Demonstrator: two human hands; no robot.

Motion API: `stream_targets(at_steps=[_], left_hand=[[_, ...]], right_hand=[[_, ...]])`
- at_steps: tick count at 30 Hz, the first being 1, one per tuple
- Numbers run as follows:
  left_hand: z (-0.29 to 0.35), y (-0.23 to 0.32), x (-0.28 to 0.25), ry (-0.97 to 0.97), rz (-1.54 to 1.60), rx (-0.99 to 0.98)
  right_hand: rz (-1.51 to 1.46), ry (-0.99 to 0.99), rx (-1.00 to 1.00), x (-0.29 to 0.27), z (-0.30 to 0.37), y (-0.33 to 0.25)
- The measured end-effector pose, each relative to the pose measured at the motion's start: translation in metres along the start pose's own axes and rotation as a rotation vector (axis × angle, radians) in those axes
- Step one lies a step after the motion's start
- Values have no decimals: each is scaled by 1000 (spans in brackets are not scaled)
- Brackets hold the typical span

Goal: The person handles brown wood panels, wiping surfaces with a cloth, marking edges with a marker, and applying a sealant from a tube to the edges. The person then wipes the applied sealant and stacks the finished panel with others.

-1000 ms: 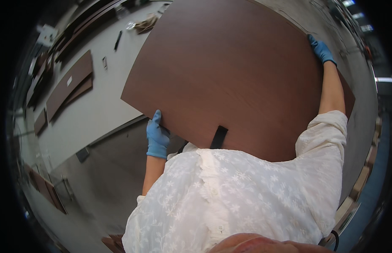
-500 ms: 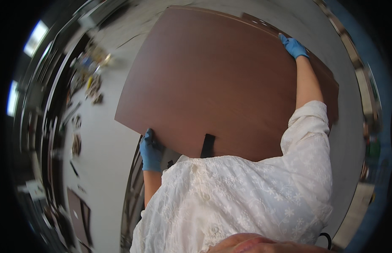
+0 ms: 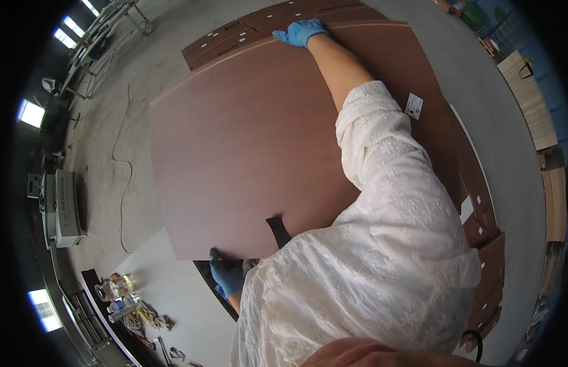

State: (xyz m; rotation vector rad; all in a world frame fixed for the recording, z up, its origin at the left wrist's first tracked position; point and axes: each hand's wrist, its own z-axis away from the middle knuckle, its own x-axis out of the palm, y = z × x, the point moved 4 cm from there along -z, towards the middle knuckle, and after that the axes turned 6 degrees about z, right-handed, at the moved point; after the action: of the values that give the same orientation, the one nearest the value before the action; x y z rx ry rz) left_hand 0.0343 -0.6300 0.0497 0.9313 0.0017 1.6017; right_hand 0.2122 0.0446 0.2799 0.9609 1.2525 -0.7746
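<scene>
A large brown wooden panel [image 3: 253,153] lies across my front, its near side against my body. My left hand [image 3: 228,275], in a blue glove, grips the panel's near left edge with the thumb on top; its other fingers are under the board and hidden. My right hand [image 3: 302,32], also gloved in blue, reaches over to the far edge and is closed on it. A short black strip [image 3: 276,231] shows on the panel close to my body.
More brown boards [image 3: 247,33] with small white labels are stacked beyond the panel and on the right. A white-topped table [image 3: 174,287] with a glass jar [image 3: 116,287] and rope stands at lower left. A cable [image 3: 122,183] crosses the floor. Cartons [image 3: 556,202] line the right.
My view has turned, so the table with the jar now sits lower left. The panel has swung over the stacked boards, and both hands have kept hold of its edges.
</scene>
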Motion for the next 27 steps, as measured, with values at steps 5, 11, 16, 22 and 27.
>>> stream_targets(at_steps=[5,11,16,22,27], left_hand=[[-46,13,14,-123,33,59],[-145,46,49,-29,-232,161],[-213,42,114,-98,-100,-80],[-281,7,206,-316,-116,-314],[-310,-17,275,-375,-282,-411]], right_hand=[[-45,5,38,-2,-20,23],[12,-76,245,6,-23,40],[-24,-110,336,-1,-13,109],[11,-49,572,2,45,219],[41,-104,709,11,93,291]])
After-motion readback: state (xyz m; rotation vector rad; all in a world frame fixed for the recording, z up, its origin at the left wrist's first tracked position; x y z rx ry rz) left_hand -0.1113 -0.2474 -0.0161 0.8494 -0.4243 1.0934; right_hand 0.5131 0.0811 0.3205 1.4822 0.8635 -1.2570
